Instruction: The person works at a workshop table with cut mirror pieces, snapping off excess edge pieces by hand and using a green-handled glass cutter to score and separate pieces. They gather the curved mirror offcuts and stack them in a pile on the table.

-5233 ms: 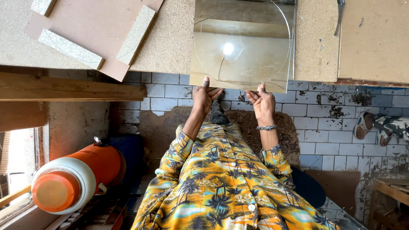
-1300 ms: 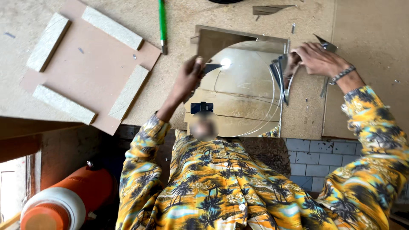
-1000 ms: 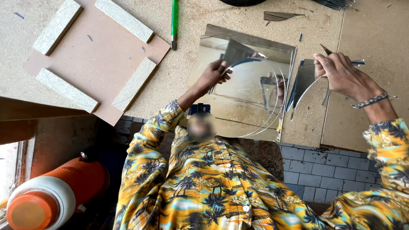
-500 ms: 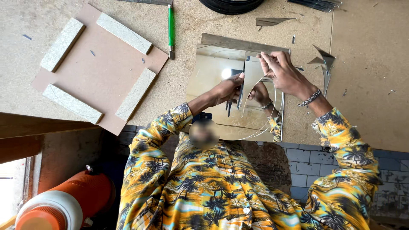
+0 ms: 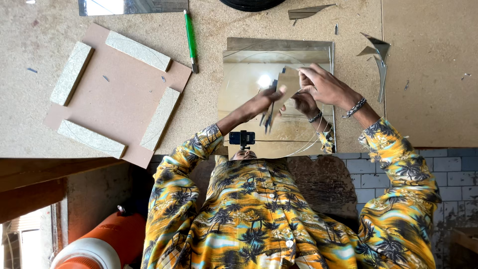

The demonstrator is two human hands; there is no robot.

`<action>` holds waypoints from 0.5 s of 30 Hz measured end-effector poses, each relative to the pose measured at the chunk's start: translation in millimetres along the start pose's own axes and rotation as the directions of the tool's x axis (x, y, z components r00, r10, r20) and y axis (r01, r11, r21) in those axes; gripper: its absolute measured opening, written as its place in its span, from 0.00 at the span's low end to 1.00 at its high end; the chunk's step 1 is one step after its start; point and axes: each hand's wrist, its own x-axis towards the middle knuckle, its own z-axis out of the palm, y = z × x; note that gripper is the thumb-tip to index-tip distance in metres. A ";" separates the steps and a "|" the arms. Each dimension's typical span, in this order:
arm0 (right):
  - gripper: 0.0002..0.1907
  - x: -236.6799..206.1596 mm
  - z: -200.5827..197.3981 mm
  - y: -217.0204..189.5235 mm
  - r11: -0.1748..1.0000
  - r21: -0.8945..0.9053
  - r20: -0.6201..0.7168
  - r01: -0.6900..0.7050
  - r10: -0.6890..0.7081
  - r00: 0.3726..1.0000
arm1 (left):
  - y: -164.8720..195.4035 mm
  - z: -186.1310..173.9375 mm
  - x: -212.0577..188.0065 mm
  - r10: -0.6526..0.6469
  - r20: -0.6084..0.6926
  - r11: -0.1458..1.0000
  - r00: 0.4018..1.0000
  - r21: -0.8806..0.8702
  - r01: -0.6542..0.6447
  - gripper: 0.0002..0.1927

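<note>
Two hands (image 5: 298,92) pinched shut on one glass offcut (image 5: 283,89), lifted clear above the mirror (image 5: 239,74), sparing its face.

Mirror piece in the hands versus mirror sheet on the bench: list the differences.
The mirror piece is small, irregular, and lifted between the left hand and right hand; the mirror sheet is large, squarish, lying flat with a curved line scored on it. Both are reflective.

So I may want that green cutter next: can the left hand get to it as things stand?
Probably yes. The green cutter lies in the open on the bench just beyond the mirror's corner, nothing across it, but the left hand is holding a mirror offcut first.
</note>
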 end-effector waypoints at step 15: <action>0.22 -66.7 29.2 35.6 0.935 -0.072 -0.331 -0.346 0.305 0.893 | 127.2 109.7 162.6 -0.087 0.121 -0.443 0.989 0.884 -0.148 0.16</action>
